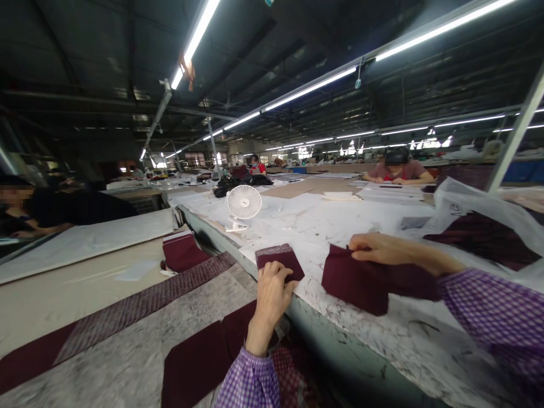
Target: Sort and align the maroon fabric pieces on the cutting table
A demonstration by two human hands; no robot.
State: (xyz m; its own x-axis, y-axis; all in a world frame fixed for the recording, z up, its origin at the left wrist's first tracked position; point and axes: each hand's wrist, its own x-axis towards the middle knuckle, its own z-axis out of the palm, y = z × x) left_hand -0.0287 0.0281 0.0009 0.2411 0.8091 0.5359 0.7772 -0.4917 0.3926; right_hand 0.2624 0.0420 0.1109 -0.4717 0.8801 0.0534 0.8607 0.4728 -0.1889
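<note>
My left hand rests on a small stack of maroon fabric pieces at the edge of the white-covered table. Its fingers are slightly bent and apart, with the thumb out to the side. To the right, my right hand pinches the top edge of a maroon fabric piece between thumb and fingers. That piece hangs over the tabletop near the front edge. More maroon fabric lies beneath my right forearm. Below my left wrist, large maroon pieces lie on the lower grey surface.
A white fan stands on the white-covered table. On the left lie a long row of overlapping maroon pieces and a folded maroon bundle. A clear plastic bag is at right. Other people sit farther off.
</note>
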